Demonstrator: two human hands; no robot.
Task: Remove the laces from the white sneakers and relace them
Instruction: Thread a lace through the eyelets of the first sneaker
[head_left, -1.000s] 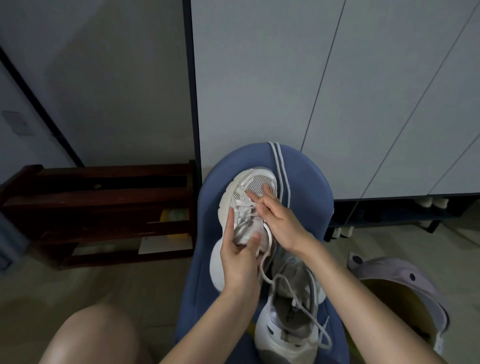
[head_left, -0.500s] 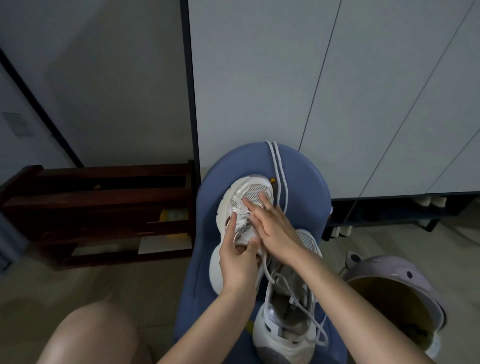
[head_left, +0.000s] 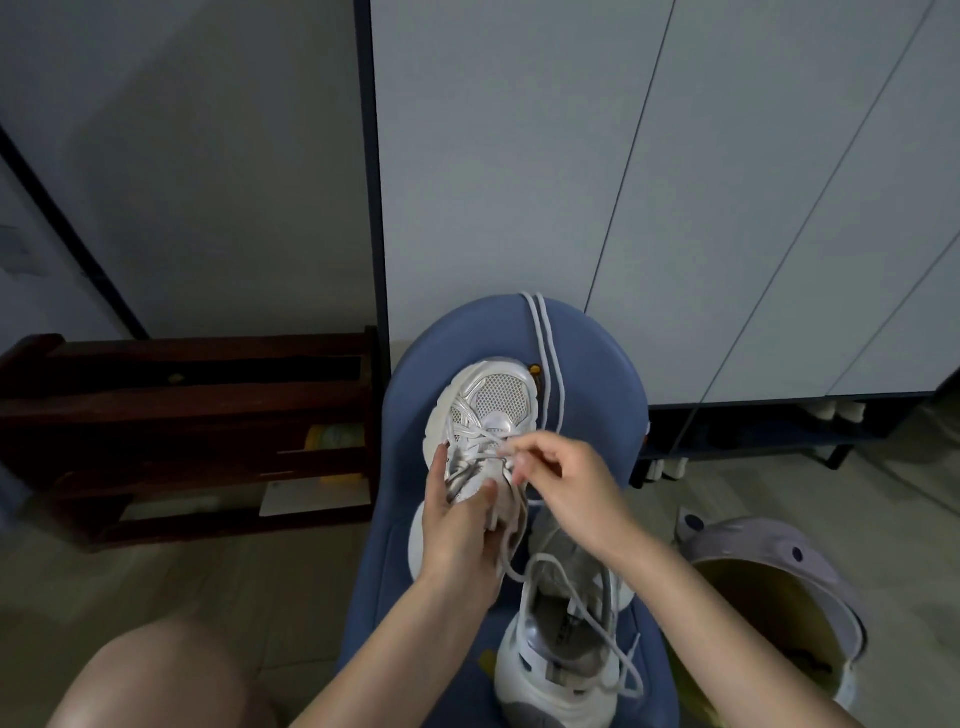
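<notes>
White sneaker (head_left: 488, 410) stays steady in our left hand (head_left: 457, 525) grip so our right hand (head_left: 566, 488) fingers (head_left: 511, 460) pinch its lace (head_left: 480, 452) free.

Two white sneakers (head_left: 480, 410) (head_left: 563, 660), two hands (head_left: 460, 535) (head_left: 566, 488), one blue chair (head_left: 597, 364), one wooden rack (head_left: 182, 415), one bin (head_left: 779, 551)

White sneakers (head_left: 488, 410), blue seat (head_left: 597, 364)

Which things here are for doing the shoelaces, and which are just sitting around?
For the job:
far sneaker, held by the left hand
its lace, pinched by the right hand
near sneaker
loose lace on the blue seat

Just sitting around:
wooden rack
purple bin
cabinet doors
</notes>
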